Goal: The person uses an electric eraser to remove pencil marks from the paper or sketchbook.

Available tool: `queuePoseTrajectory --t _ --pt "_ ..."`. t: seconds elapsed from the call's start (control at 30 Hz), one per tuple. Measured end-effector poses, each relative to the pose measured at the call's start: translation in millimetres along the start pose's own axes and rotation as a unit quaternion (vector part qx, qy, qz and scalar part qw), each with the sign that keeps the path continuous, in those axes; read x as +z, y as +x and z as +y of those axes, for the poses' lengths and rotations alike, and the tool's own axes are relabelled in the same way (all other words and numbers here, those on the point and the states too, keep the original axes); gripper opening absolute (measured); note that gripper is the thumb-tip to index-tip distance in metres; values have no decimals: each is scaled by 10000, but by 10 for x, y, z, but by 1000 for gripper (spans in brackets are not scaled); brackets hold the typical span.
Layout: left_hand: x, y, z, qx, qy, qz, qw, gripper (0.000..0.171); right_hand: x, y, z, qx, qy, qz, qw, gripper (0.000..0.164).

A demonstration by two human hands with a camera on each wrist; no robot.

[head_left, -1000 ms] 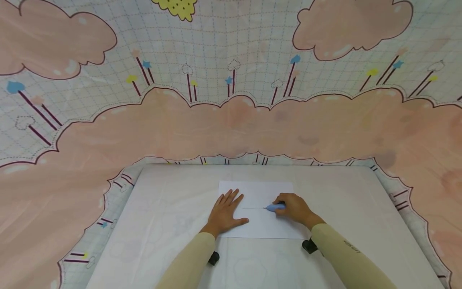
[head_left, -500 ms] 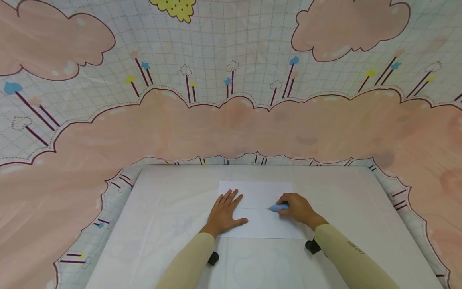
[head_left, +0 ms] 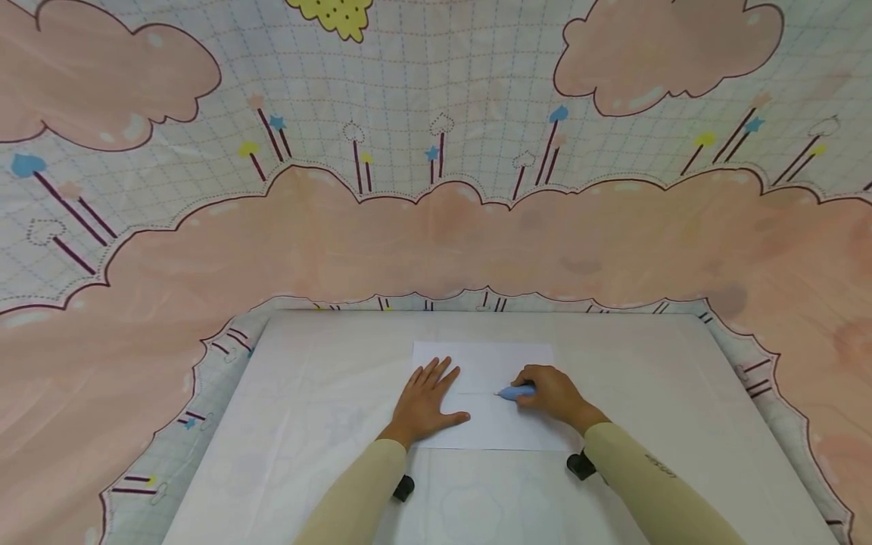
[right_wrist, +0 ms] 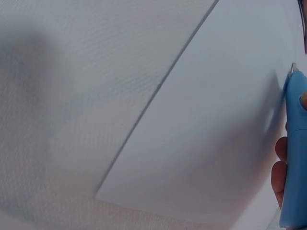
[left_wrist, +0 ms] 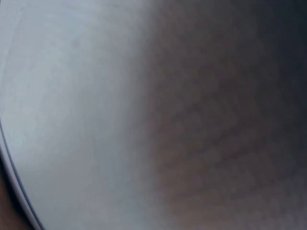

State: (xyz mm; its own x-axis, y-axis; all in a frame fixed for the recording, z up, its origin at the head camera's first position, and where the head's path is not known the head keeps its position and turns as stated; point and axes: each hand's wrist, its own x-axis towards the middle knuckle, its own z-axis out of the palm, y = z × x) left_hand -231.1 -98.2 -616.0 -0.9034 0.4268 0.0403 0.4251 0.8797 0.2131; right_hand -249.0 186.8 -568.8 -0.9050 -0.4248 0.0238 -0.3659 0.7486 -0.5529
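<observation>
A white sheet of paper [head_left: 487, 435] lies on the pale table, a thin faint line [head_left: 475, 393] running across its middle. My left hand [head_left: 424, 405] rests flat on the paper's left part, fingers spread and thumb pointing right. My right hand [head_left: 553, 395] grips a thick blue pen-shaped tool [head_left: 520, 392], which leans with its point toward the left at the right end of the line. The right wrist view shows the blue tool [right_wrist: 297, 158] with a small pale tip close over the paper [right_wrist: 192, 129], and fingertips curled around its body. The left wrist view is dark and blurred.
A white cloth covers the table [head_left: 327, 356]. Behind it hangs a curtain [head_left: 436, 242] with pink clouds and a grid print, which also surrounds the table's sides. Black wrist cameras sit beneath the left cuff [head_left: 403, 488] and the right cuff [head_left: 581, 465].
My right hand and the blue tool shifted a little right, then came back left, slightly past where they were a second ago. My left hand has stayed in place.
</observation>
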Motion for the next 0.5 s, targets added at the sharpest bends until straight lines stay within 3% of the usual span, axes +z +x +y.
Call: queuePoseTrajectory --t 0.5 --pt "-44 -73 13 50 -98 -59 9999 94 -92 -159 -27 311 -135 21 9994 23"
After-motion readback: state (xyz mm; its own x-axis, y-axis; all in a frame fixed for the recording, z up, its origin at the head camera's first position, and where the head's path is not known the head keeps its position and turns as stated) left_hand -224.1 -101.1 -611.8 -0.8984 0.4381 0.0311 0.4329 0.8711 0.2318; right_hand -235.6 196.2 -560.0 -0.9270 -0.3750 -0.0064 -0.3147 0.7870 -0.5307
